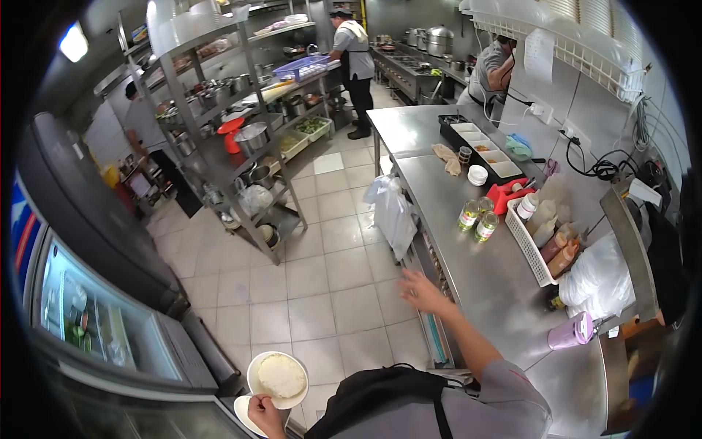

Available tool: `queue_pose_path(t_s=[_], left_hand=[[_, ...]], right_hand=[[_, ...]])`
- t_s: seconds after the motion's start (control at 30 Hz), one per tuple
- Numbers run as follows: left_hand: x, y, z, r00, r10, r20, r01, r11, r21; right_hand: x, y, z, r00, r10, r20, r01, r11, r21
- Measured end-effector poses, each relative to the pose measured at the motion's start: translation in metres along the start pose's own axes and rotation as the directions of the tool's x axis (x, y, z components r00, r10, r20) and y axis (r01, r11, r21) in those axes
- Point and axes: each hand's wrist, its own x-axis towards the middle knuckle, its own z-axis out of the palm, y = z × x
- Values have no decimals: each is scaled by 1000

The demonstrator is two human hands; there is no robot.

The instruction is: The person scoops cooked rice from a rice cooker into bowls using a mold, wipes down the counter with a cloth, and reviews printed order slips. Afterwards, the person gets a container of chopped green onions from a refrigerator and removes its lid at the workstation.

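At the lower left my left hand (265, 415) grips a round white tub (253, 373) by its near rim. Pale, grainy food (282, 376) fills the tub; I cannot make out its kind. A white lid (244, 414) is beside the tub, next to the same hand. My right hand (423, 291) reaches out over the floor beside the steel counter (468, 274), fingers spread and holding nothing. Just beyond it, a pale plastic bag (395, 212) hangs at the counter's side.
On the counter stand several jars (485, 225), a white basket (530, 249) of squeeze bottles, a black container tray (482, 146) and a purple tumbler (570, 331). A glass-door fridge (102, 314) and metal shelving (256, 219) line the left. Other people work further back.
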Motion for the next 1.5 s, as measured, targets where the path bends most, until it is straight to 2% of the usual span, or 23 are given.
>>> queue_pose_path(t_s=[0.03, 0.1, 0.17, 0.23, 0.3, 0.4, 0.47, 0.5, 0.6, 0.7, 0.77, 0.87, 0.9, 0.97, 1.07, 1.17, 1.2, 1.23, 1.4, 1.5], left_hand=[[19, 2, 14, 1000, 12, 24, -12, 1000, 11], [57, 9, 34, 996, 39, 78, -43, 998, 53], [93, 16, 57, 993, 68, 93, -74, 995, 60], [128, 22, 90, 989, 105, 104, -109, 993, 37], [160, 27, 118, 985, 84, 150, -100, 990, 97], [195, 44, 169, 986, 93, 138, -108, 989, 103], [222, 53, 203, 991, 53, 125, -67, 992, 108], [236, 57, 220, 990, 103, 99, -113, 988, 106], [275, 80, 261, 991, 122, 62, -128, 986, 109], [317, 97, 299, 994, 62, 92, -80, 975, 207], [345, 106, 338, 990, 52, 131, -81, 970, 228], [393, 116, 388, 967, 89, 238, -146, 960, 238], [405, 121, 411, 955, 163, 247, -198, 972, 126], [437, 119, 451, 932, 157, 326, -203, 973, 112], [483, 123, 511, 899, 161, 408, -182, 983, 13], [527, 139, 555, 862, 176, 476, -200, 980, 1], [542, 145, 570, 851, 181, 492, -215, 977, 12], [556, 149, 582, 850, 120, 513, -149, 989, 16], [605, 144, 632, 811, 171, 559, -200, 980, -9], [625, 151, 663, 792, 236, 562, -259, 965, -41]], right_hand=[[16, 17, -6, 999, 22, -38, -20, 998, 61], [49, 29, -44, 990, 88, -108, -85, 996, 33], [86, 62, -66, 961, 210, -179, -196, 976, 93], [126, 78, -98, 879, 394, -268, -386, 919, 87], [172, 133, -107, 800, 417, -432, -451, 892, 26], [246, 215, -127, 700, 508, -501, -510, 848, 146], [286, 263, -141, 681, 457, -572, -526, 849, 51], [299, 287, -141, 671, 439, -597, -541, 841, 10], [324, 347, -140, 579, 258, -773, -663, 702, -262], [344, 346, -142, 494, 609, -621, -867, 402, -295], [363, 332, -162, 412, 870, -270, -900, 434, 26], [363, 313, -159, 635, 614, -468, -733, 671, -114], [361, 321, -141, 622, 582, -524, -737, 661, -141], [360, 339, -112, 584, 493, -645, -750, 632, -197], [378, 332, -96, 393, 650, -651, -912, 366, -186], [441, 328, -83, 262, 700, -665, -963, 235, -132], [471, 333, -84, 251, 697, -672, -965, 238, -114], [501, 336, -82, 240, 700, -672, -966, 240, -95], [650, 379, -78, 253, 694, -674, -953, 301, -48], [740, 408, -83, 294, 657, -694, -946, 306, -111]])
